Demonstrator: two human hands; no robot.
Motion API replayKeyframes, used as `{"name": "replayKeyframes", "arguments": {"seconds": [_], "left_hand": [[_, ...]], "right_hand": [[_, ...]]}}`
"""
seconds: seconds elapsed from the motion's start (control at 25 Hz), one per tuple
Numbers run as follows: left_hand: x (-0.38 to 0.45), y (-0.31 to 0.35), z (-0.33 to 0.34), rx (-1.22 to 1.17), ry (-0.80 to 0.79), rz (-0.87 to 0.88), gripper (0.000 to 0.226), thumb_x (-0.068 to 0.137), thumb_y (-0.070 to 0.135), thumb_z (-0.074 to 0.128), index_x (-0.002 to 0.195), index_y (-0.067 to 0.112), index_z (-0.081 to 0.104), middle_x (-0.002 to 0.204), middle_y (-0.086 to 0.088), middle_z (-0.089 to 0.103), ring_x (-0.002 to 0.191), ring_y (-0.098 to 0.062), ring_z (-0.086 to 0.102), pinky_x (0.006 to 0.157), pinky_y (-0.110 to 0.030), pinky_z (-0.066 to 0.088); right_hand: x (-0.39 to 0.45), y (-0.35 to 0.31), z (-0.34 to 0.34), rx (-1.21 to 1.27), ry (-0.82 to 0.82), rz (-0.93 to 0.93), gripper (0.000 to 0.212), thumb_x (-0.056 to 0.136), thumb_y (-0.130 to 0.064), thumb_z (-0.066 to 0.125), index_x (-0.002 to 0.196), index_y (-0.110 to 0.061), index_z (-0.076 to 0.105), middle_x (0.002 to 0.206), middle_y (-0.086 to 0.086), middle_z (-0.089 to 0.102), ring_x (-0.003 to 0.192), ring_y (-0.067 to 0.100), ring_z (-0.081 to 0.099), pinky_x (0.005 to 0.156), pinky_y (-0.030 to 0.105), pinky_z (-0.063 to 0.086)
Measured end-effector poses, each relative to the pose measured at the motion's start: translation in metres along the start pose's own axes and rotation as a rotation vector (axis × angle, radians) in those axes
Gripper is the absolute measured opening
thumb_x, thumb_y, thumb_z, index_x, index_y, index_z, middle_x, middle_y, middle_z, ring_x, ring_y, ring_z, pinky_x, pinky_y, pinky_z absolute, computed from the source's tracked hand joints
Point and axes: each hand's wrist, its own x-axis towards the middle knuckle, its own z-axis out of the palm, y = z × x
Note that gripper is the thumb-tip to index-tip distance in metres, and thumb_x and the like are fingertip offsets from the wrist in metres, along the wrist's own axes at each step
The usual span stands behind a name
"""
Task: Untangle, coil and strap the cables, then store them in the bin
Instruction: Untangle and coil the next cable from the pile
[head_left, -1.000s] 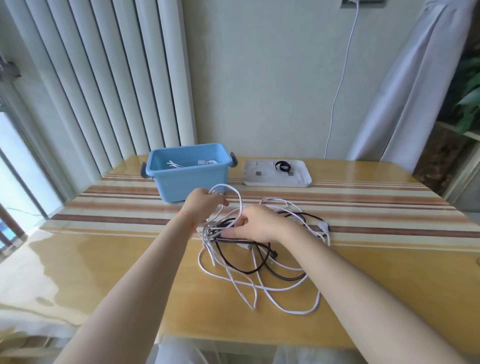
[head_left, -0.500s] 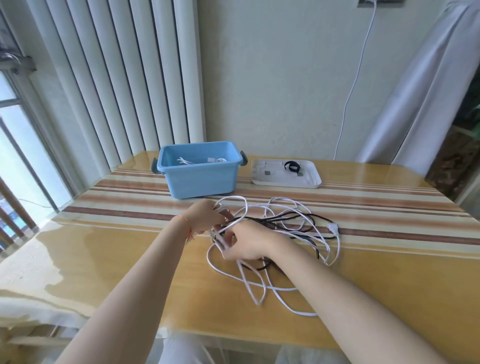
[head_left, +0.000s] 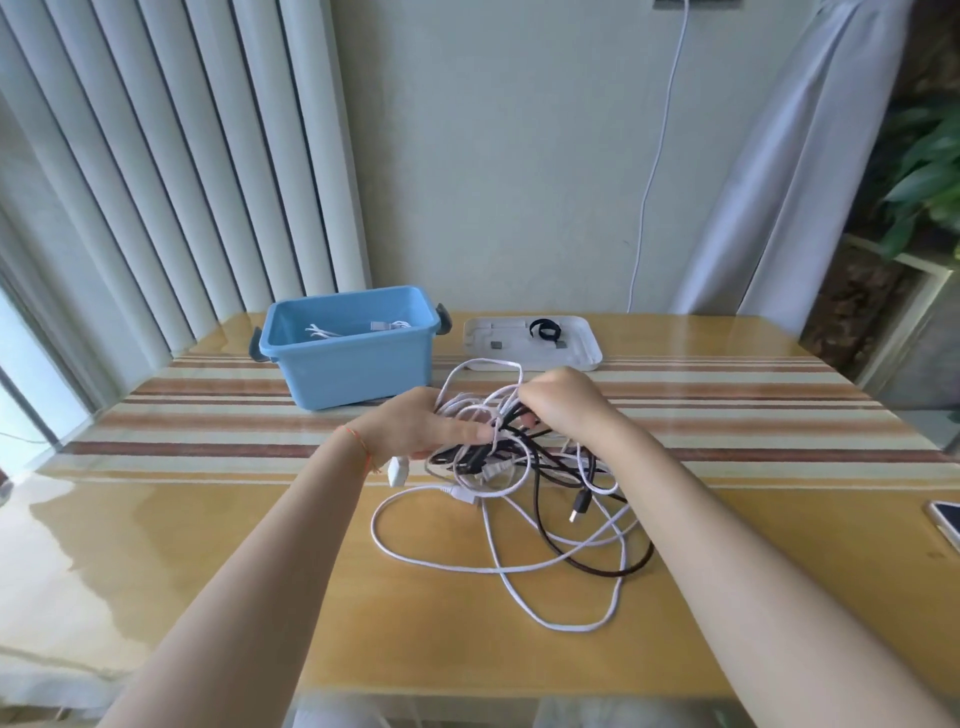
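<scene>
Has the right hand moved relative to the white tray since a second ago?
Yes. The right hand has lifted off the table toward the white tray, raising the cable tangle.

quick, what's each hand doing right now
Left hand: holds the upper part of the tangled cables, fingers round white strands.
Right hand: curled, pinching strands at the top of the tangle.

Pale wall (head_left: 493, 156); vertical blinds (head_left: 171, 171)
</scene>
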Motion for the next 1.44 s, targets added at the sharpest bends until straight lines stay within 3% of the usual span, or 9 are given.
{"name": "replayKeyframes", "arguments": {"seconds": [0.12,0.24,0.4,0.56,0.76,1.04,1.2,1.32,1.44], "left_hand": [[0.011,0.010,0.006,0.235,0.166,-0.050,0.049,0.079,0.050,0.077,0.063,0.014,0.049,0.056,0.001,0.044,0.054,-0.017,0.039,0.058,-0.029,0.031],[0.017,0.009,0.013,-0.048,0.279,-0.084,0.047,0.082,0.043,0.076,0.063,0.014,0.046,0.052,0.001,0.040,0.047,-0.015,0.034,0.049,-0.025,0.029],[0.026,0.013,0.025,-0.381,0.364,-0.140,0.046,0.084,0.037,0.075,0.063,0.015,0.040,0.046,0.002,0.036,0.039,-0.014,0.030,0.042,-0.023,0.026],[0.019,0.030,0.029,-0.547,0.300,-0.039,0.045,0.090,0.029,0.072,0.057,0.017,0.043,0.043,0.003,0.034,0.039,-0.015,0.027,0.041,-0.022,0.021],[0.014,0.045,0.010,-0.324,0.328,0.007,0.049,0.076,0.024,0.083,0.047,0.022,0.045,0.040,0.010,0.036,0.035,-0.008,0.030,0.041,-0.020,0.027],[0.025,0.033,0.003,0.029,0.653,-0.068,0.041,0.081,0.037,0.069,0.057,0.013,0.046,0.054,-0.001,0.043,0.056,-0.021,0.039,0.054,-0.029,0.032],[0.025,0.017,0.009,0.047,0.615,-0.106,0.025,0.081,0.022,0.064,0.062,0.010,0.057,0.057,-0.002,0.050,0.061,-0.022,0.046,0.055,-0.028,0.037],[0.031,0.020,0.016,-0.012,0.664,-0.126,0.021,0.080,0.020,0.064,0.065,0.008,0.054,0.061,-0.004,0.046,0.064,-0.023,0.042,0.054,-0.028,0.034],[0.028,0.023,0.010,-0.094,0.545,-0.088,0.025,0.077,0.027,0.076,0.072,0.009,0.061,0.060,0.000,0.048,0.059,-0.018,0.043,0.049,-0.025,0.032]], "right_hand": [[0.005,0.009,0.004,0.023,0.182,-0.056,0.011,0.080,-0.014,0.052,0.070,-0.016,0.049,0.069,-0.004,0.042,0.069,0.018,0.040,0.061,0.031,0.030],[-0.003,0.005,0.003,-0.070,0.558,-0.271,0.007,0.083,-0.013,0.061,0.090,-0.013,0.059,0.093,-0.003,0.051,0.089,0.015,0.045,0.077,0.032,0.039],[-0.013,-0.005,0.006,-0.114,0.182,-0.233,0.037,0.087,-0.021,0.061,0.054,-0.011,0.046,0.052,0.006,0.040,0.052,0.028,0.033,0.048,0.032,0.028],[-0.007,0.003,0.014,0.051,0.098,-0.137,0.034,0.086,-0.019,0.064,0.056,-0.010,0.051,0.053,0.005,0.041,0.051,0.019,0.037,0.053,0.028,0.027],[-0.004,-0.003,-0.006,0.540,0.125,-0.119,0.022,0.098,-0.008,0.056,0.078,-0.006,0.064,0.073,0.011,0.065,0.061,0.022,0.063,0.065,0.039,0.059],[-0.007,-0.016,-0.023,1.237,0.098,-0.138,0.020,0.102,-0.006,0.047,0.084,-0.005,0.055,0.065,0.009,0.063,0.068,0.024,0.067,0.076,0.038,0.059],[-0.009,-0.021,-0.047,0.758,0.083,-0.127,0.025,0.100,-0.011,0.052,0.076,-0.010,0.052,0.048,-0.004,0.035,0.040,0.011,0.028,0.044,0.023,0.032],[-0.009,-0.028,-0.049,0.181,0.185,-0.130,0.027,0.094,-0.018,0.060,0.068,-0.015,0.059,0.051,-0.008,0.043,0.044,0.010,0.036,0.048,0.021,0.032],[-0.005,-0.020,-0.051,0.075,0.244,-0.126,0.025,0.088,-0.026,0.066,0.068,-0.013,0.058,0.053,-0.004,0.041,0.050,0.017,0.040,0.057,0.025,0.036]]}}
